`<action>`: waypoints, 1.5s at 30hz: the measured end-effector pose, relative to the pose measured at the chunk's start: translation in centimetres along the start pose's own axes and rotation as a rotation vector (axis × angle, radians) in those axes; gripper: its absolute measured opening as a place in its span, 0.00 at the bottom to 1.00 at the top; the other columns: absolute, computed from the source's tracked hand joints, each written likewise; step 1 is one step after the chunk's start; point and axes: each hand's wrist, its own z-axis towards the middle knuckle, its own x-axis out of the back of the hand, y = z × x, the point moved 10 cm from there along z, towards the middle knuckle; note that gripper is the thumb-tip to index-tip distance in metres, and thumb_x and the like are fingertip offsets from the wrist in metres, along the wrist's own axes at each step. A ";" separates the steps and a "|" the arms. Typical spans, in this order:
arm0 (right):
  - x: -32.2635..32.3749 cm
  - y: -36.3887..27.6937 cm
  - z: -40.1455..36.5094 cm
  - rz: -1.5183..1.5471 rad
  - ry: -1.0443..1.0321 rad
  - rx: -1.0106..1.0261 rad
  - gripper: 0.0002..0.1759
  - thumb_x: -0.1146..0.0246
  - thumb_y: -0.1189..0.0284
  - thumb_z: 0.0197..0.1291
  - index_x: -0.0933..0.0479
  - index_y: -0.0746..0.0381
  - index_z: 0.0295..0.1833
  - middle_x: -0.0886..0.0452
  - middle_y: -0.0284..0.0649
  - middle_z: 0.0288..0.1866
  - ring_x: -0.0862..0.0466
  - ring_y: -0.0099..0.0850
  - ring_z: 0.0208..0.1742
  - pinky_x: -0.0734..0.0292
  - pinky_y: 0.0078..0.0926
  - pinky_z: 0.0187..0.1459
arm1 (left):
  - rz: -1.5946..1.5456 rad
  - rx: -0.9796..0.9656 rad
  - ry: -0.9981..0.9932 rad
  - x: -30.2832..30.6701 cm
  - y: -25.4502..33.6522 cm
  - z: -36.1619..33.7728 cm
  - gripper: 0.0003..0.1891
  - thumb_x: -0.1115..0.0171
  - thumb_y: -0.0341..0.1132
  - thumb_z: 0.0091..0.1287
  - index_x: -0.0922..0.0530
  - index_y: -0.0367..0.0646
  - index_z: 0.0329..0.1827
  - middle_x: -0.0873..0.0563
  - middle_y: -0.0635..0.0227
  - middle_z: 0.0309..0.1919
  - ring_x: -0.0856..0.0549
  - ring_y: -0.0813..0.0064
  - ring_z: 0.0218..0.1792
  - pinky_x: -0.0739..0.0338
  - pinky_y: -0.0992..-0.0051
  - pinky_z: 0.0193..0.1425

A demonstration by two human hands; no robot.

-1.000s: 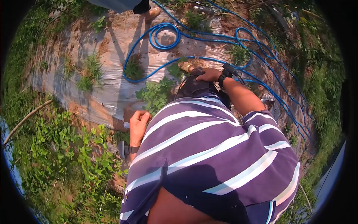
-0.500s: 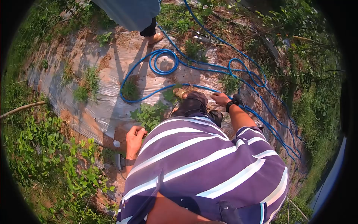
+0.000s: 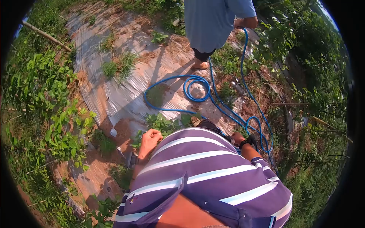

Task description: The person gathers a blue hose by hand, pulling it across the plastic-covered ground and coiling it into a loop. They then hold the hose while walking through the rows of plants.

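My left hand (image 3: 151,139) hangs beside the striped shirt, its fingers curled in, above low green leaves; what they hold, if anything, cannot be made out. On the other side, my right hand (image 3: 238,139), with a dark band at the wrist, is by my leg close to the blue hose (image 3: 247,125). Its fingers are partly hidden, and whether it grips the hose is unclear. Ahead, the hose lies in loops on the plastic-covered ground (image 3: 125,91).
Another person in a blue shirt (image 3: 207,24) stands ahead with a hand (image 3: 247,22) on the blue hose. Leafy plants (image 3: 64,125) line the left side, and taller greenery (image 3: 315,95) the right. A wooden stick (image 3: 47,37) crosses at upper left.
The view has tilted up and turned, so more of the other person and their hand on the hose shows. My right hand now sits closer to my body, with its fingers less visible.
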 end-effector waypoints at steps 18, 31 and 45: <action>4.0 -2.9 2.3 -0.460 0.017 0.168 0.23 0.38 0.55 0.58 0.14 0.67 0.35 0.14 0.60 0.39 0.13 0.56 0.45 0.20 0.48 0.49 | -0.226 0.057 0.104 -0.5 -3.1 0.1 0.10 0.38 0.33 0.72 0.19 0.33 0.43 0.12 0.63 0.33 0.14 0.77 0.35 0.18 0.76 0.42; 1.8 1.8 2.2 -0.198 0.023 0.004 0.32 0.35 0.43 0.55 0.13 0.66 0.28 0.13 0.52 0.28 0.11 0.45 0.33 0.17 0.42 0.37 | -0.076 -0.013 -0.041 -2.5 0.7 3.4 0.10 0.39 0.32 0.74 0.20 0.31 0.48 0.11 0.59 0.35 0.13 0.75 0.34 0.19 0.76 0.39; 0.7 1.2 2.6 -0.180 0.009 0.064 0.42 0.32 0.36 0.48 0.14 0.72 0.36 0.13 0.60 0.35 0.10 0.51 0.43 0.18 0.44 0.44 | -0.013 0.003 -0.032 -2.3 1.1 3.6 0.11 0.38 0.33 0.73 0.20 0.32 0.49 0.11 0.60 0.35 0.12 0.75 0.34 0.18 0.75 0.39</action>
